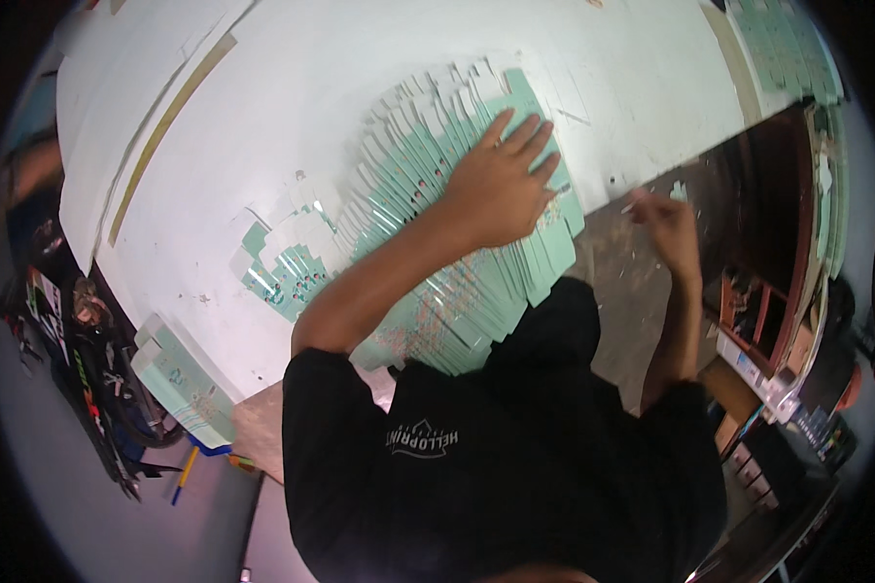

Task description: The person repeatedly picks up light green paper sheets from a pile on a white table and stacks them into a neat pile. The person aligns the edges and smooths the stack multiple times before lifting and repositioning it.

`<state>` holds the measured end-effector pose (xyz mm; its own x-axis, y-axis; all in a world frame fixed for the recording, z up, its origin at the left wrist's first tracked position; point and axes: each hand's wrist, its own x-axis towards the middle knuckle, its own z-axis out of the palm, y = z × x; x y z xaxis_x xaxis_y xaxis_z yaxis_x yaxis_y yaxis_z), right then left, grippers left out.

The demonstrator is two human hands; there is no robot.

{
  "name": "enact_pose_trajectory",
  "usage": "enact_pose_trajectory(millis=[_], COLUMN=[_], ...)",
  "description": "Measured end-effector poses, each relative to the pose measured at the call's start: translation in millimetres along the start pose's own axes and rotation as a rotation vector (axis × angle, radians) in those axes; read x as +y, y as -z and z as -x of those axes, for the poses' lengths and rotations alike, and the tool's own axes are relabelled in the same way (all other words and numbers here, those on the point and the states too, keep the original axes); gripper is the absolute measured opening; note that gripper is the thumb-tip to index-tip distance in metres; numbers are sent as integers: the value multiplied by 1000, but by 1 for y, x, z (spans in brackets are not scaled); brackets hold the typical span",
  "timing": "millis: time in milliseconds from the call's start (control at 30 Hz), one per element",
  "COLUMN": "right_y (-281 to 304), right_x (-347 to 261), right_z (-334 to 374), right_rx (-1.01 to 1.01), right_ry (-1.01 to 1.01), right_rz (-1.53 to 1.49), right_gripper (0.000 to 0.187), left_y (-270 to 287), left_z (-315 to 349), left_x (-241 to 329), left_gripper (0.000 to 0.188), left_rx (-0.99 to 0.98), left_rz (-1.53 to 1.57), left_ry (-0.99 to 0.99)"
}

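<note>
A fanned row of mint-green printed cardboard box blanks [399, 175] lies overlapping on the white table, running from near my body up to the right. My left hand [501, 185] rests flat on the right end of the row, fingers spread over the last blanks. Past the table's right edge, above the brown floor, my right hand [669, 222] is raised with its fingers pinched. A tiny pale bit shows at its fingertips, too small to name. My left forearm covers part of the row.
A smaller cluster of green blanks [297, 277] lies left of the row. Another green stack [180, 384] stands at the table's lower left corner, and more blanks [787, 49] lie at the far right. A brown wooden cabinet [797, 194] stands right. Tape strips [165, 141] mark the table [233, 175].
</note>
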<state>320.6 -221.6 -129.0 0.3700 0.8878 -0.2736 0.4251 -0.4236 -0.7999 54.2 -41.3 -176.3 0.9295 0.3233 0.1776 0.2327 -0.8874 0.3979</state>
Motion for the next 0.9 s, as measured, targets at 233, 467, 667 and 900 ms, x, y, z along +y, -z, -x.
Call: enact_pose_trajectory(millis=[233,467,667,900], right_y=[-94,-141,-124,-138], right_x=[-61,-41,-30,-54], right_z=[-39,-75,-68,-64], right_rx=[107,-8,160,95], right_ry=[186,480,377,485], right_rz=[3,-636,-504,-624], right_gripper=[34,78,82,81], left_y=[-2,11,9,10], left_z=[3,-2,-1,1], left_x=[1,2,1,0], left_gripper=[51,68,76,79], left_rx=[92,-24,5,38], left_rz=[86,225,206,178], left_ry=[49,161,183,175])
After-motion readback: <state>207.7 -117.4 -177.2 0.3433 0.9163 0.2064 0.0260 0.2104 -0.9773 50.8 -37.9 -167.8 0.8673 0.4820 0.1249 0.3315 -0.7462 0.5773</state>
